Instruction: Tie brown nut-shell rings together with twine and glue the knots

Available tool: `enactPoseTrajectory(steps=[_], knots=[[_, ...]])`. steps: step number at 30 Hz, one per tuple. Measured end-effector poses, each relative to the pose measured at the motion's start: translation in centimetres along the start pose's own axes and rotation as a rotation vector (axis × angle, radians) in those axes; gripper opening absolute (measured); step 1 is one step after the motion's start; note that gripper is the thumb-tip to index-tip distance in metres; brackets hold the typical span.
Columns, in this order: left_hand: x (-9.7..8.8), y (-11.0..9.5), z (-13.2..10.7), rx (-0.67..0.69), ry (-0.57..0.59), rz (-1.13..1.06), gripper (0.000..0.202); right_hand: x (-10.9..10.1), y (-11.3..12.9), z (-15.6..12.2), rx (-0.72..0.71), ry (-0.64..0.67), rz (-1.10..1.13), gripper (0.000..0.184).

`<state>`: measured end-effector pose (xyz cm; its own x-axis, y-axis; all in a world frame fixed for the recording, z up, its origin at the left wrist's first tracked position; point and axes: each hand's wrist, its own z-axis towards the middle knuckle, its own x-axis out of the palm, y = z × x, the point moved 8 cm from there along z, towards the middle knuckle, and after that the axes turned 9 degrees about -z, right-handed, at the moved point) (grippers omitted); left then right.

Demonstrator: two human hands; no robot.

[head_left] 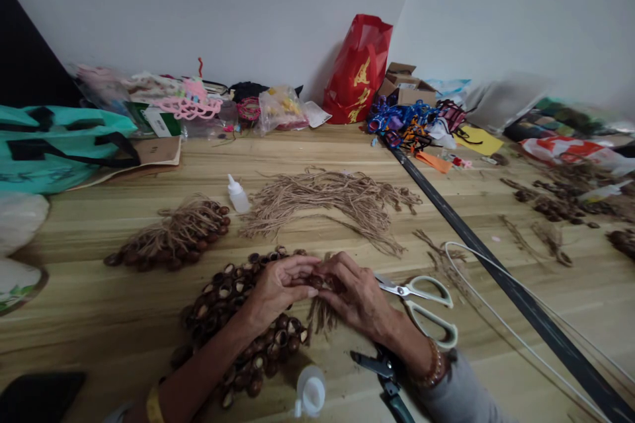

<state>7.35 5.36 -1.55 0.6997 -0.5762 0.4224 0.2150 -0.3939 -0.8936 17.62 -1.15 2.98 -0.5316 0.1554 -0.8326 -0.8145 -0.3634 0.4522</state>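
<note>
My left hand [278,287] and my right hand [354,294] meet at the middle of the wooden table [124,317], fingers pinched together on a small brown nut shell [317,281] with jute strands [322,314] hanging below. Under my left wrist lies a heap of brown nut shells [238,324]. Both hands are closed around the piece.
White-handled scissors [421,304] lie right of my right hand, pliers [384,373] under the wrist. A glue bottle [310,393] lies near the front edge, another bottle [238,195] stands farther back. Jute cords [337,201], strung shells [173,238], bags and craft clutter line the wall.
</note>
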Motion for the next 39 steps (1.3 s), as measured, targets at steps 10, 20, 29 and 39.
enactPoseTrajectory(steps=[10, 20, 29, 39], knots=[[0.4, -1.0, -0.5, 0.047, -0.054, 0.146, 0.041, 0.5, -0.2, -0.1, -0.007, 0.028, -0.046, 0.018], [0.8, -1.3, -0.9, 0.061, -0.087, 0.241, 0.043, 0.6, -0.1, -0.1, -0.012, 0.055, -0.095, 0.018], [0.6, -0.7, -0.4, 0.011, -0.046, 0.166, 0.042, 0.1, 0.7, -0.1, -0.063, 0.048, -0.098, 0.025], [0.4, -0.4, -0.1, 0.005, -0.025, 0.109, 0.035, 0.1, 0.5, 0.3, -0.037, -0.011, 0.105, 0.019]])
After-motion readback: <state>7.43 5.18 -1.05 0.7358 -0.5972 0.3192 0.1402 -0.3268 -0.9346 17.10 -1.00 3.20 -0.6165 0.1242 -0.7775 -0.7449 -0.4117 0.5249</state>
